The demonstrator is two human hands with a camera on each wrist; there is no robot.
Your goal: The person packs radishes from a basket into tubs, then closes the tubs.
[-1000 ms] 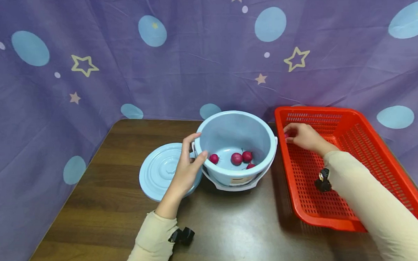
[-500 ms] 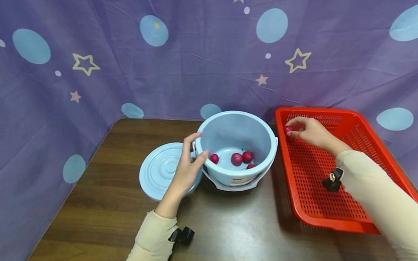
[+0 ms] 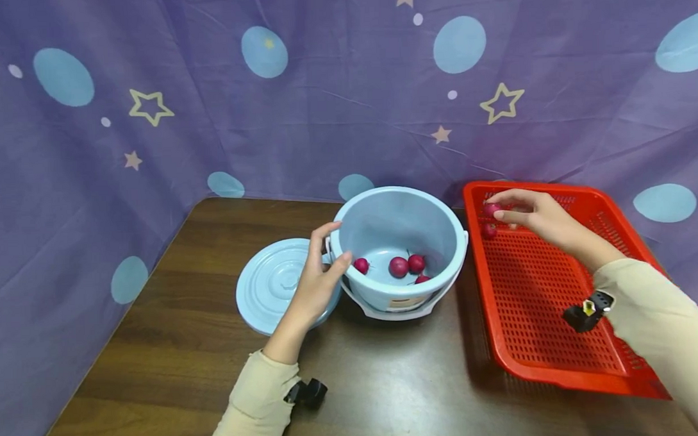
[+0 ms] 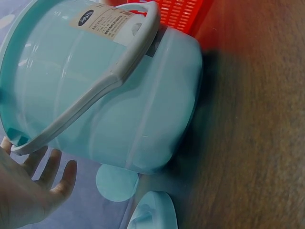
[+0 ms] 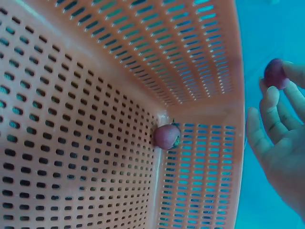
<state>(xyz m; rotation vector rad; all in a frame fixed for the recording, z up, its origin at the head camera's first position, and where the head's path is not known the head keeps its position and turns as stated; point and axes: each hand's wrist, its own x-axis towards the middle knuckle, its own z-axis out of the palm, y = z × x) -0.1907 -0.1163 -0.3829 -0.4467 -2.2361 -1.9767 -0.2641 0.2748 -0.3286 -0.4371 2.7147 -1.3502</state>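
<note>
My left hand spreads its thumb and index finger along the left rim of a light blue bucket, touching it by the handle's end. In the left wrist view the other fingers are loosely extended beside the bucket wall. Several red radishes lie on the bucket's floor. My right hand pinches a radish between thumb and fingertips, over the far left part of a red plastic basket. Another radish with a green stub sits in the basket's corner.
A round light blue lid lies on the wooden table left of the bucket, partly behind my left hand. The grey bucket handle hangs down in front. A purple patterned cloth stands behind the table.
My right hand has lifted a radish from the basket's left side and moved up and slightly right. A second radish now shows below it. My left hand stays at the bucket rim.
</note>
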